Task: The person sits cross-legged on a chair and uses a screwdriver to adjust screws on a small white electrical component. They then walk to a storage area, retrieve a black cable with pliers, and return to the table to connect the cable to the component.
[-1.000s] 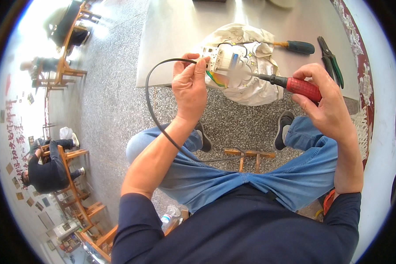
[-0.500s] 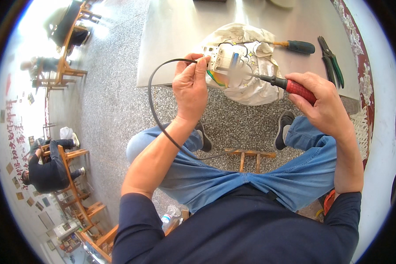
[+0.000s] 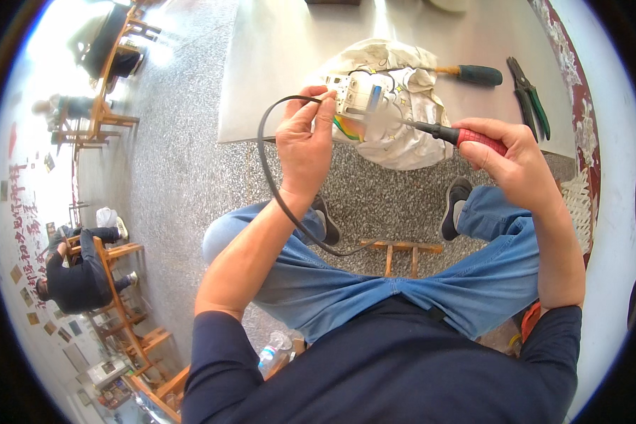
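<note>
My left hand (image 3: pixel 307 141) is closed, its thumb and fingertips pinching a white plastic electrical fitting (image 3: pixel 345 94) at its left end. A black cable (image 3: pixel 265 152) runs from there, curving down past my left forearm. Green and yellow wires (image 3: pixel 347 128) show under the fitting's near edge. Fingers wrapped round the red handle, my right hand (image 3: pixel 512 162) grips a screwdriver (image 3: pixel 466 136). Its thin shaft points left at the fitting; a whitish blur hides the tip, so contact cannot be told. A crumpled pale patterned cloth (image 3: pixel 410 152) lies beneath the work.
On the metal-topped table (image 3: pixel 261 71) lie another screwdriver (image 3: pixel 477 75) with a dark handle and green-handled pliers (image 3: pixel 530 99). Below is a wooden stool (image 3: pixel 403 247). Wooden benches (image 3: pixel 113 268) and a seated person (image 3: pixel 78 272) are at the left; a wall stands right.
The screwdriver and my right hand have shifted slightly left, with the handle lying a little flatter. The cable's loop has swung right, nearer my left forearm. My left hand keeps its pinch.
</note>
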{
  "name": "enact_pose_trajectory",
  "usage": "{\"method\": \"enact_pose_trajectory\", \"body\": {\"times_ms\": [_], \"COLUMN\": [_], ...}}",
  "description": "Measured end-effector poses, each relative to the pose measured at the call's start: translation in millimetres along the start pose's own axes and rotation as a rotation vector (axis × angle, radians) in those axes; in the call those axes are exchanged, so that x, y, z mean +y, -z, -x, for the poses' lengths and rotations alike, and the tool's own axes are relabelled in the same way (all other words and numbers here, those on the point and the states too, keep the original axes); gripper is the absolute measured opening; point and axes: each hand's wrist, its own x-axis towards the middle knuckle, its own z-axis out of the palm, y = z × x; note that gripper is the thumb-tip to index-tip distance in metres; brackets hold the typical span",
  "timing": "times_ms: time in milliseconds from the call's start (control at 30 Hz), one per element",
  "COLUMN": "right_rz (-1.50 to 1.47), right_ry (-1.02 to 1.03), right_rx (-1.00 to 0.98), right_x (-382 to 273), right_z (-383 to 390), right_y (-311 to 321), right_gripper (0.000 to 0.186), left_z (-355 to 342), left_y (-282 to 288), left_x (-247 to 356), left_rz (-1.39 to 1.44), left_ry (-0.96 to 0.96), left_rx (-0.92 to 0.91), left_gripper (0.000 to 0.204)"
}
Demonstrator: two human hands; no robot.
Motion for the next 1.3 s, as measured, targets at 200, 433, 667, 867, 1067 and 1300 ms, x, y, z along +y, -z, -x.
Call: {"method": "enact_pose_trajectory", "body": {"times_ms": [200,433,667,867,1067,1300], "right_rz": [0.141,0.299,0.723,0.445,-0.48,0.294], "right_ry": [-0.055,0.188,0.681,0.441,-0.452,0.292], "right_rx": [-0.054,0.012,0.032,-0.014,-0.107,0.135], "right_x": [5.1,7.4,15.3,23.0,17.0,45.2], "right_z": [-5.9,0.1,-2.2,0.6,-0.1,-1.1], "right_y": [13.8,6.3,0.3,0.8,2.7,-7.5], "right_gripper": [0.031,0.041,0.038,0.034,0.035,0.025], "left_z": [-22.5,-50.1,-49.9,-46.0,-44.6,-49.9], "left_y": [22.8,29.6,17.3,13.0,10.0,10.1], "left_x": [9.6,3.3,-9.7,-2.5,-10.3,-7.8], "left_rz": [-0.308,-0.373,-0.354,-0.334,-0.369,-0.316], "left_ry": [-0.09,-0.112,-0.131,-0.091,-0.117,-0.069], "left_rx": [-0.304,-0.628,-0.634,-0.613,-0.577,-0.639], "left_gripper": [0.085,0.09,0.08,0.079,0.078,0.077]}}
